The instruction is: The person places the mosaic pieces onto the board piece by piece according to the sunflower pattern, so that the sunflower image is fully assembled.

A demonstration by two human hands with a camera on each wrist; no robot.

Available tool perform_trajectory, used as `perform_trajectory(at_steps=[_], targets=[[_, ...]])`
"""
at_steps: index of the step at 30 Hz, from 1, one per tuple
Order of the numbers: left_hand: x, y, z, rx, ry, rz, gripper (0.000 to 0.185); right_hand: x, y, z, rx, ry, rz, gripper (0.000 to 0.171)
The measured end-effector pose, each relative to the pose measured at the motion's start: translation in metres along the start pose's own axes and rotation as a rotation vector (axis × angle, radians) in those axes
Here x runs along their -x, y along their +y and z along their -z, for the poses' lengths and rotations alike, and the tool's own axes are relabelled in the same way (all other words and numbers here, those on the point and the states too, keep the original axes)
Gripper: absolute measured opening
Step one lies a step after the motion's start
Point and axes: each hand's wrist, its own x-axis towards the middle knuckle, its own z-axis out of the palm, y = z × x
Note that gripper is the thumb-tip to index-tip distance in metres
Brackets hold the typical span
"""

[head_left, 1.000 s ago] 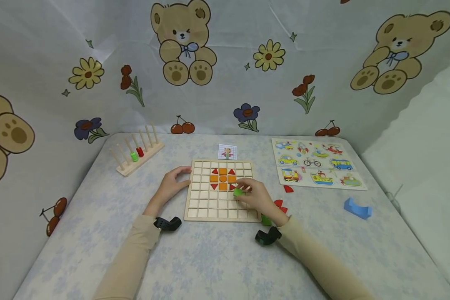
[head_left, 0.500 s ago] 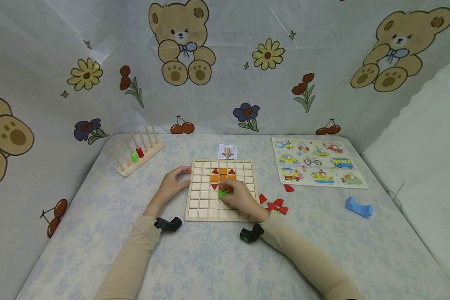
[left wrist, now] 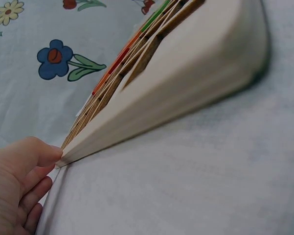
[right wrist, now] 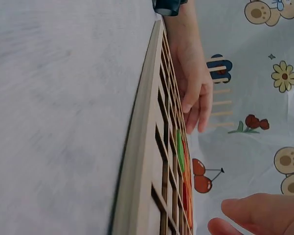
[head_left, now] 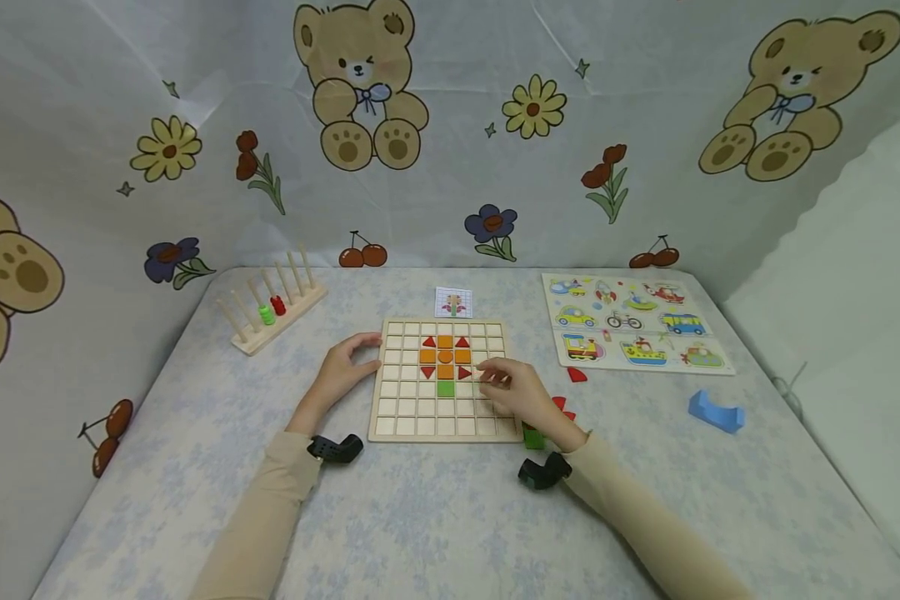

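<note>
A wooden grid board (head_left: 407, 427) lies on the table before me. On it an orange circle (head_left: 446, 357) is surrounded by orange squares (head_left: 462, 357) and red triangles (head_left: 429, 342). One green square (head_left: 446, 388) sits in the cell below the lowest orange one. My left hand (head_left: 342, 371) touches the board's left edge with its fingertips; the left wrist view has a finger right at the edge. Over the board's right part hovers my right hand (head_left: 516, 390), fingers loosely bent, nothing between them. Its fingertips show in the right wrist view, apart from the board.
Beside the board's right edge are green squares (head_left: 534, 437) and red quarter-circle pieces (head_left: 559, 403), partly behind my right wrist. A pattern card (head_left: 453, 303) lies beyond the board. A peg rack with rings (head_left: 292, 313) is left, a vehicle puzzle (head_left: 611, 358) and blue block (head_left: 716, 412) right.
My right hand has carried a green square leftward over the board, set it into the cell below the orange ones, released it and drawn back right. The left hand has stayed at the edge.
</note>
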Motion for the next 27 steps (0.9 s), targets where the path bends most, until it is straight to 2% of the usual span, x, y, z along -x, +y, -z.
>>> perform_trajectory(at_steps=[5,8,11,13,19,27], targets=[[0.0,-0.002,0.001,0.002,-0.002,0.0,0.048,0.029,0.014,0.025,0.019,-0.014,-0.048,0.029],[0.0,-0.003,0.001,0.002,0.0,-0.001,0.047,0.048,0.024,0.032,-0.002,-0.035,-0.009,0.029],[0.001,-0.002,0.001,-0.002,0.005,-0.001,0.047,0.064,0.03,0.036,0.001,-0.061,0.066,0.033],[0.0,-0.002,0.001,-0.003,0.008,0.0,0.047,0.072,0.032,0.038,0.042,-0.077,0.074,0.039],[0.0,-0.002,0.0,-0.006,0.004,-0.005,0.047,0.082,0.028,0.042,0.165,-0.111,-0.021,0.054],[0.0,-0.001,-0.001,0.011,0.002,-0.007,0.047,0.086,0.029,0.038,0.183,-0.117,0.011,0.056]])
